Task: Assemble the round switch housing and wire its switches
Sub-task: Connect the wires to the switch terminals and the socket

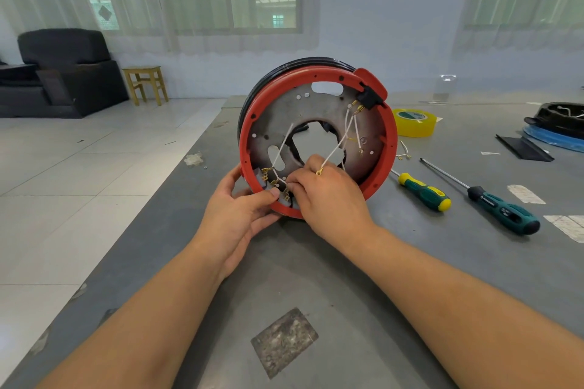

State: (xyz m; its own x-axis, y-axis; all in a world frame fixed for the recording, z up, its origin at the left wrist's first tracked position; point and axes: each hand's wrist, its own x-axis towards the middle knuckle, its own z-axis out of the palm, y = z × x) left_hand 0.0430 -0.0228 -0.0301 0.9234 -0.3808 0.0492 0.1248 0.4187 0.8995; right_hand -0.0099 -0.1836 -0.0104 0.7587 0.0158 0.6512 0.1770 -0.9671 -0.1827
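While my left hand [235, 213] gripped the red housing [317, 142] rim, tilted upright on the table [331, 278] so it faced me, my right hand [325, 196] pinched a white wire [278, 158] at the lower switches.

Round switch housing [392, 142]: red rim, black outer band, dull grey metal plate inside. Wires [331, 153]: white, with brass-coloured terminals. Switch block [369, 99] at the upper rim: black. Tape roll [414, 122]: yellow, green-printed core. Short screwdriver [425, 192]: green and yellow handle. Long screwdriver [502, 210]: teal and black handle. Bench [316, 278]: grey, with one darker mottled square patch. Armchair [63, 73]: black. Stool [145, 84]: yellowish wood. Floor [79, 167]: pale tiles.
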